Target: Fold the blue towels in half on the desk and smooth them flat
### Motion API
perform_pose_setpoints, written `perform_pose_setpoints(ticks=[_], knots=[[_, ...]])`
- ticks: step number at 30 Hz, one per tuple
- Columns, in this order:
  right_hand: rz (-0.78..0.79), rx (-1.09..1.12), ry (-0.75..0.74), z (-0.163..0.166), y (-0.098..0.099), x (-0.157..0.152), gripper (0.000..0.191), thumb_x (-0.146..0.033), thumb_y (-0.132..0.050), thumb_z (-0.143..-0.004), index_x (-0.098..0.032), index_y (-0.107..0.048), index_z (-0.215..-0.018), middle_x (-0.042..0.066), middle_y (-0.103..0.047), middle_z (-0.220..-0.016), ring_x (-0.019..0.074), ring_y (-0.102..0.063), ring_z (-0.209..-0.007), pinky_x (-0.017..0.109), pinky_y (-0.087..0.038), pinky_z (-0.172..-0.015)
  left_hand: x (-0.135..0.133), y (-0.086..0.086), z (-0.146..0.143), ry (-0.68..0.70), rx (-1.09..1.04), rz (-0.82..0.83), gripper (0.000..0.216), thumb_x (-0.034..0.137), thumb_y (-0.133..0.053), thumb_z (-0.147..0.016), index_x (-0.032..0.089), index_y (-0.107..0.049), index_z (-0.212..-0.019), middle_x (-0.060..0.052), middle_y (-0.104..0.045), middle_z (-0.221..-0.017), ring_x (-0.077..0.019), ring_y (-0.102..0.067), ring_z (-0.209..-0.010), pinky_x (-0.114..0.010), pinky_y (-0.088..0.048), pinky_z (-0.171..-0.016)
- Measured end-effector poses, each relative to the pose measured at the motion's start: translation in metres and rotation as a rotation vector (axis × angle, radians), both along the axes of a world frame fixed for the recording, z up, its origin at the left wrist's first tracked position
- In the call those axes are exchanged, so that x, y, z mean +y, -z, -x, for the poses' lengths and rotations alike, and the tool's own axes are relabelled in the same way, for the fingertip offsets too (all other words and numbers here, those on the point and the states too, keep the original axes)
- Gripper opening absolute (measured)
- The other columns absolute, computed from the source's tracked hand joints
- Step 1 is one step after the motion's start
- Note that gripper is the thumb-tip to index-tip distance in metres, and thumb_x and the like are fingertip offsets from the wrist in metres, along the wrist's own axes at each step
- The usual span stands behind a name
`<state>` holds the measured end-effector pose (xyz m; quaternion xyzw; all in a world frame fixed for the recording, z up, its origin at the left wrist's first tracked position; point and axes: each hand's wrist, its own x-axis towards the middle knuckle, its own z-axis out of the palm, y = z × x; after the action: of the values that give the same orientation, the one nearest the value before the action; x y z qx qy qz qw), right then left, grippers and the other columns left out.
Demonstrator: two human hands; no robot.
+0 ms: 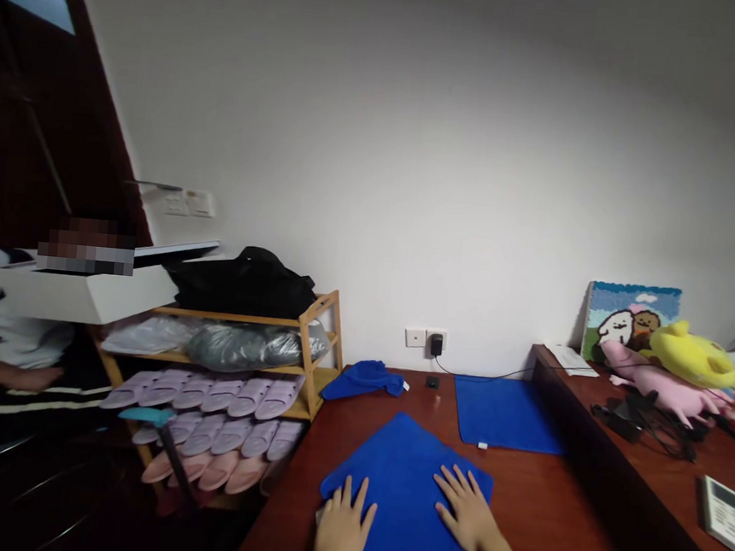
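Observation:
A blue cloth [408, 502] lies spread out on the reddish-brown desk [525, 529], turned so that one corner points to the wall. My left hand [344, 526] rests on its left part with the fingers stretched out. On the right part lies my right hand [463, 508], palm down and fingers spread. Neither hand grips anything. Farther back, a second blue cloth [506, 415] is laid flat by the wall, and a crumpled blue cloth [364, 380] sits at the desk's back left.
Left of the desk stands a wooden rack [308, 365] with slippers [238, 394] and a black bag [248, 282]. A person [8, 330] sits beyond, beside a white box [89, 290]. A raised ledge at right bears plush toys [688, 355] and a remote [729, 517]. A plug [436, 344] trails a cable.

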<state>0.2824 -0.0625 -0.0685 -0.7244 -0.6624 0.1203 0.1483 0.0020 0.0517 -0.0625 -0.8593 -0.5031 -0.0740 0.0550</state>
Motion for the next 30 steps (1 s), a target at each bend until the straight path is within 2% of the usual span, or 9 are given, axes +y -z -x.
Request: perform_pose_setpoints(ticks=[2, 5, 7, 9, 13, 15, 20, 27, 30], knots=[[0.044, -0.024, 0.032, -0.009, -0.008, 0.01, 0.062, -0.058, -0.033, -0.098, -0.037, -0.034, -0.156, -0.004, -0.025, -0.168, 0.0245, -0.014, -0.156, 0.051, -0.007, -0.128, -0.02, -0.007, 0.002, -0.021, 0.056, 0.014, 0.053, 0.043, -0.043, -0.098, 0.014, -0.065, -0.136, -0.025, -0.072, -0.124, -0.0376, -0.069, -0.111, -0.051, -0.051, -0.095], [0.048, -0.066, 0.269, -0.005, -0.002, 0.014, 0.063, -0.044, -0.037, -0.095, -0.029, -0.037, -0.157, -0.001, -0.024, -0.168, 0.0249, -0.012, -0.157, 0.05, -0.007, -0.127, -0.037, -0.018, -0.001, 0.033, 0.06, 0.079, 0.045, 0.037, -0.042, -0.096, 0.015, -0.076, -0.116, -0.018, -0.079, -0.098, -0.0336, -0.073, -0.094, -0.047, -0.054, -0.085], [0.046, -0.076, 0.41, 0.002, 0.007, 0.008, 0.062, -0.041, -0.031, -0.096, -0.029, -0.036, -0.157, -0.002, -0.022, -0.169, 0.0259, -0.011, -0.157, 0.052, -0.009, -0.127, -0.037, -0.025, -0.006, 0.129, -0.009, 0.057, 0.043, 0.034, -0.039, -0.097, 0.019, -0.076, -0.114, -0.016, -0.078, -0.104, -0.0328, -0.071, -0.102, -0.048, -0.053, -0.092], [0.063, -0.07, 0.464, 0.006, 0.014, 0.0, 0.062, -0.045, -0.025, -0.099, -0.03, -0.031, -0.159, -0.003, -0.02, -0.169, 0.0268, -0.011, -0.157, 0.054, -0.009, -0.126, -0.03, -0.029, -0.016, 0.242, -0.095, 0.033, 0.044, 0.034, -0.037, -0.099, 0.021, -0.073, -0.12, -0.014, -0.075, -0.121, -0.0314, -0.066, -0.117, -0.048, -0.049, -0.103], [0.078, -0.05, 0.435, 0.004, 0.019, -0.012, 0.065, -0.052, -0.021, -0.099, -0.029, -0.025, -0.16, -0.004, -0.02, -0.168, 0.0249, -0.012, -0.157, 0.052, -0.009, -0.127, -0.012, -0.017, -0.04, 0.382, -0.157, 0.124, 0.051, 0.047, -0.035, -0.102, 0.03, -0.052, -0.148, -0.006, -0.047, -0.159, -0.0291, -0.042, -0.147, -0.05, -0.034, -0.121], [0.083, -0.042, 0.429, -0.001, 0.018, -0.011, 0.066, -0.05, -0.021, -0.099, -0.027, -0.026, -0.16, -0.003, -0.021, -0.168, 0.0244, -0.014, -0.156, 0.051, -0.009, -0.127, -0.004, -0.003, -0.048, 0.365, -0.141, 0.174, 0.056, 0.052, -0.034, -0.102, 0.034, -0.04, -0.155, -0.003, -0.035, -0.166, -0.0288, -0.031, -0.153, -0.054, -0.028, -0.125], [0.072, -0.04, 0.458, -0.013, 0.01, 0.01, 0.068, -0.046, -0.019, -0.099, -0.021, -0.021, -0.162, -0.001, -0.017, -0.169, 0.0228, -0.012, -0.157, 0.048, -0.011, -0.127, 0.003, 0.022, -0.053, 0.303, -0.108, 0.206, 0.06, 0.055, -0.031, -0.102, 0.037, -0.028, -0.158, -0.002, -0.025, -0.168, -0.0287, -0.022, -0.155, -0.057, -0.022, -0.126], [0.085, -0.014, 0.448, -0.019, 0.011, 0.032, 0.073, -0.054, -0.015, -0.1, -0.015, -0.017, -0.161, 0.002, -0.016, -0.169, 0.02, -0.01, -0.157, 0.044, -0.006, -0.128, -0.005, 0.025, -0.051, 0.258, -0.092, 0.183, 0.062, 0.056, -0.031, -0.101, 0.036, -0.025, -0.159, -0.004, -0.023, -0.168, -0.0326, -0.02, -0.155, -0.062, -0.024, -0.124], [0.08, -0.016, 0.448, -0.02, 0.015, 0.031, 0.075, -0.055, -0.013, -0.1, -0.012, -0.015, -0.161, 0.004, -0.015, -0.169, 0.0193, -0.009, -0.157, 0.042, -0.006, -0.128, -0.005, 0.025, -0.051, 0.253, -0.096, 0.17, 0.061, 0.056, -0.034, -0.101, 0.035, -0.031, -0.158, -0.006, -0.03, -0.167, -0.0332, -0.025, -0.154, -0.062, -0.026, -0.124]])
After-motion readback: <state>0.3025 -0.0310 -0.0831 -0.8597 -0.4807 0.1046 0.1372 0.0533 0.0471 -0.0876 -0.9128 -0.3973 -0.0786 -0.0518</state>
